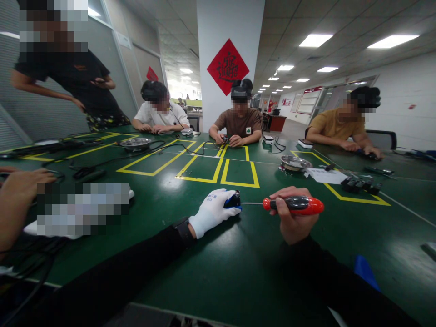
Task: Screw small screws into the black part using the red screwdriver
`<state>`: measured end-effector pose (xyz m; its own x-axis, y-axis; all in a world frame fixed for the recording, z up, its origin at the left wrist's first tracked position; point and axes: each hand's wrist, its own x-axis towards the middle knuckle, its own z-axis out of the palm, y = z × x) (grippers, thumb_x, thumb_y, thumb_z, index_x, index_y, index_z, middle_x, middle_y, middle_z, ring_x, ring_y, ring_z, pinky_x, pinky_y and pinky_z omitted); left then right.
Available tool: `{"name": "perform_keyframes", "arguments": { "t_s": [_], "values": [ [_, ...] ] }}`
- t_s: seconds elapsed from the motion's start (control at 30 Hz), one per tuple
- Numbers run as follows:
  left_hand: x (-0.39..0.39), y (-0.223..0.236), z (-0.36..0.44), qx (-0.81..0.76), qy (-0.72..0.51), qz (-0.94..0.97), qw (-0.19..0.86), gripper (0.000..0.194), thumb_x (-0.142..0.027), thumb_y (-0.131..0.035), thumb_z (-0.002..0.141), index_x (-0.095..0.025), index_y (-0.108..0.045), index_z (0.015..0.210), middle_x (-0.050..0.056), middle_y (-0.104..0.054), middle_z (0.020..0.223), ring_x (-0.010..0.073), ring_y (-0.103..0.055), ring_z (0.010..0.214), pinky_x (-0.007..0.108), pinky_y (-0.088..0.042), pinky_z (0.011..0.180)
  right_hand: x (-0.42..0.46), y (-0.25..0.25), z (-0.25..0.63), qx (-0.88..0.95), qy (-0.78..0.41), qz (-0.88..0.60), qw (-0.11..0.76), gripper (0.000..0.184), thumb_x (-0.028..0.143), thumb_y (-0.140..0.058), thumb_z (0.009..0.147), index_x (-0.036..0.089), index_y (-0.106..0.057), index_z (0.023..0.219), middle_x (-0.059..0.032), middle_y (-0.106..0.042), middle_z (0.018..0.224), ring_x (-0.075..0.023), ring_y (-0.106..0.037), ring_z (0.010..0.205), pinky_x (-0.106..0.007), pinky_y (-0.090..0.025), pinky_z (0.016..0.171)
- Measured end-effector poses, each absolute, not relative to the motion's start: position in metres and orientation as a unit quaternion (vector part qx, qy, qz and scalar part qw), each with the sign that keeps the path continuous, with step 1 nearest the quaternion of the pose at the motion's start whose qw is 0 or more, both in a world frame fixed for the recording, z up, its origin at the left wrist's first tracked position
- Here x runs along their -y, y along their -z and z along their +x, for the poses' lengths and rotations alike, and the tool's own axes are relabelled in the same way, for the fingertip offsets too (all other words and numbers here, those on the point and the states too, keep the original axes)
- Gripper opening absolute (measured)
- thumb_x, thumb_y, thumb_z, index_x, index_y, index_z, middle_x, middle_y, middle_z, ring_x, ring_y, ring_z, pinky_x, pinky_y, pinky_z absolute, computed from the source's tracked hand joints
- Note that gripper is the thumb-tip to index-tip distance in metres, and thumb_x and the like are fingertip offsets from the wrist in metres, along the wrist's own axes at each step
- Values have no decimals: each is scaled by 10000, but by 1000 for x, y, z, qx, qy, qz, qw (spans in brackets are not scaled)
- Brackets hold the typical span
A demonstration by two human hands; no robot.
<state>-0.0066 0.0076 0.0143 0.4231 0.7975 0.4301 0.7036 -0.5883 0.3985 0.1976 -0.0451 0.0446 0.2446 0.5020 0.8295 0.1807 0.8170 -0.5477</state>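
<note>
My left hand, in a white glove with blue fingertips, is closed around a small black part just above the green table. A short metallic piece tops that part; the rest is hidden by the glove. Bare and closed, my right hand grips the red and black handle of a screwdriver. The screwdriver lies level, its shaft pointing left, and its tip meets or lies right beside the black part; I cannot tell if it sits in a screw.
The green table bears yellow tape outlines. Metal bowls stand farther off; several black parts lie right, near a white sheet. Cables cross the left side. A co-worker's hand is at left; several people are around the table.
</note>
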Motion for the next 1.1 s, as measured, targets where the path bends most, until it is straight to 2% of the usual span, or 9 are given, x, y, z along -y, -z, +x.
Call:
{"name": "perform_keyframes", "arguments": {
  "t_s": [0.47, 0.6, 0.73, 0.93, 1.1],
  "values": [
    [-3, -20, -4, -452, -297, 838, 62, 345, -496, -564, 805, -229, -641, 1009, 49, -671, 949, 233, -602, 951, 343, -439, 907, 45, -43, 197, 595, -113, -292, 740, 100, 145, -661, 730, 173, -585, 787, -20, -600, 744, -151, -623, 593, -257, -485, 433],
    [-2, -20, -4, -459, -290, 838, 53, 343, -479, -567, 805, -235, -634, 1035, 54, -675, 981, 253, -583, 1020, 354, -427, 933, 44, -44, 196, 592, -112, -291, 743, 102, 149, -664, 727, 173, -580, 781, -18, -600, 733, -145, -617, 577, -254, -485, 427],
    [-3, -21, -4, -456, -286, 841, 55, 334, -474, -557, 811, -234, -633, 1031, 47, -678, 955, 243, -597, 979, 352, -436, 918, 45, -45, 196, 593, -105, -297, 741, 96, 151, -665, 724, 169, -579, 762, -20, -601, 726, -141, -615, 564, -248, -483, 417],
    [-6, -18, -6, -465, -282, 836, 70, 440, -490, -631, 745, -250, -620, 1113, 60, -669, 1036, 275, -572, 1062, 381, -411, 967, 46, -46, 196, 596, -104, -295, 740, 96, 144, -664, 726, 172, -581, 767, -19, -599, 725, -146, -617, 566, -254, -484, 415],
    [-5, -18, -7, -463, -289, 835, 69, 407, -512, -590, 775, -237, -633, 1072, 64, -674, 1015, 273, -579, 1046, 373, -415, 952, 45, -44, 196, 598, -110, -292, 738, 106, 136, -666, 723, 175, -586, 779, -21, -598, 738, -152, -620, 582, -259, -485, 419]
  ]
}}
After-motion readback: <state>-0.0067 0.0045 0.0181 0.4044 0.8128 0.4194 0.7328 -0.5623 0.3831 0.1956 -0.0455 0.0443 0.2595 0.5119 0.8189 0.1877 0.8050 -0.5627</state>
